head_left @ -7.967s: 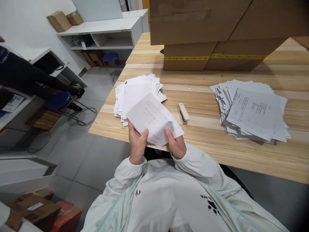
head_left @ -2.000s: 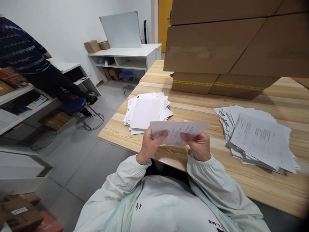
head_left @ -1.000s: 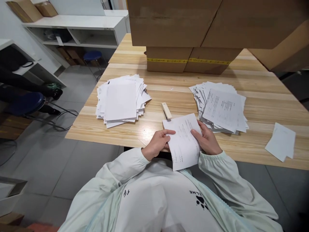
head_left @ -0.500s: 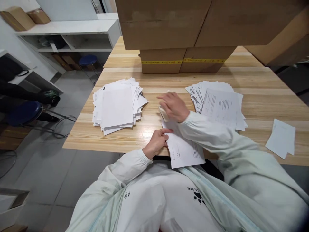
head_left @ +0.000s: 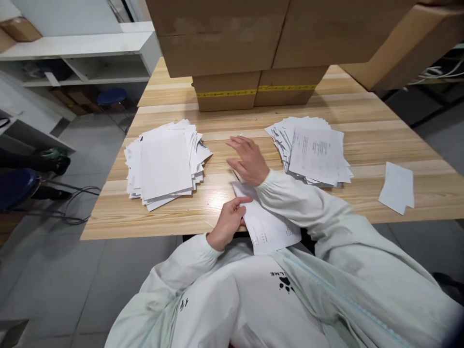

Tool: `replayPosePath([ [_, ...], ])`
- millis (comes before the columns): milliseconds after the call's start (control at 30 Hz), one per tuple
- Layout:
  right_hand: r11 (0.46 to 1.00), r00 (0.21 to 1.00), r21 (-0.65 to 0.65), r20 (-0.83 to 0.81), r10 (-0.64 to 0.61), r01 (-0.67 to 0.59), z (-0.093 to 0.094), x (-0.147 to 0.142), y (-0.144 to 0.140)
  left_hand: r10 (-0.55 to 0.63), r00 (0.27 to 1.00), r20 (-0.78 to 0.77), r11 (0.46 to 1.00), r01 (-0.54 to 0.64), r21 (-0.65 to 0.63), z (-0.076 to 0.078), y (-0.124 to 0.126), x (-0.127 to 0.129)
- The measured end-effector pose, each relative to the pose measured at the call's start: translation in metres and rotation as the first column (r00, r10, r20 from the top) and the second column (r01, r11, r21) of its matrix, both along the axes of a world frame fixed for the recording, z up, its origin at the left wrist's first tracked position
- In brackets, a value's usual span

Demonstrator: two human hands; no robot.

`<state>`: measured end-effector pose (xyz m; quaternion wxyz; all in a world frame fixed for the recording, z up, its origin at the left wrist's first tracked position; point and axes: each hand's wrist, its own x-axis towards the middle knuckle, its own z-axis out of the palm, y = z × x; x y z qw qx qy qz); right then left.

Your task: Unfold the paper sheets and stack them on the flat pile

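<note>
At the table edge [head_left: 152, 231], left hand [head_left: 228, 223] pinching printed sheet [head_left: 270, 224], right hand [head_left: 250, 160] open between paper stacks.

Left hand [head_left: 228, 220] pinches a printed sheet [head_left: 268, 222] at the table edge; right hand [head_left: 248, 159] spreads flat just beyond it, between two paper stacks [head_left: 163, 162] [head_left: 313, 150].

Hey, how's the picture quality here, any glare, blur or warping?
Head view: a bright glare patch on the table between the left stack and the held sheet; the boxes bow at the frame edges from wide-angle warp; the right hand looks slightly soft; lighting is otherwise even with faint shadows.
</note>
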<state>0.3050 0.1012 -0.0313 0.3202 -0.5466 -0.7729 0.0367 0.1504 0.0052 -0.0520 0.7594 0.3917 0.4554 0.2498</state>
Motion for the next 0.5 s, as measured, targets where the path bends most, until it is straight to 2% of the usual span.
replayPosePath([
  [67, 0.999, 0.992, -0.022, -0.116, -0.039, 0.037, 0.012, 0.029, -0.046, -0.046, 0.998, -0.053, 0.978, 0.055, 0.199, 0.003, -0.015, -0.009],
  [100, 0.994, 0.975, -0.081, -0.200, -0.093, 0.079, 0.015, 0.043, -0.074, -0.060, 0.995, -0.085, 0.941, 0.084, 0.328, 0.005, -0.022, -0.013],
  [167, 0.954, 0.886, -0.262, -0.394, -0.246, 0.148, 0.012, 0.065, -0.130, -0.065, 0.991, -0.116, 0.811, 0.120, 0.573, 0.010, -0.030, -0.016],
  [267, 0.874, 0.718, -0.468, -0.562, -0.411, 0.134, -0.004, 0.077, -0.190, -0.048, 0.997, -0.057, 0.606, 0.075, 0.792, 0.018, -0.029, -0.009],
  [367, 0.785, 0.522, -0.575, -0.608, -0.598, 0.230, -0.015, 0.071, -0.206, -0.047, 0.999, -0.004, 0.468, 0.026, 0.883, 0.024, -0.021, 0.006],
  [433, 0.735, 0.442, -0.561, -0.587, -0.678, 0.382, -0.012, 0.072, -0.194, -0.063, 0.998, 0.015, 0.445, 0.015, 0.896, 0.027, -0.016, 0.014],
  [500, 0.687, 0.400, -0.438, -0.581, -0.709, 0.580, -0.002, 0.088, -0.170, -0.066, 0.997, 0.041, 0.461, -0.006, 0.887, 0.031, -0.010, 0.013],
])
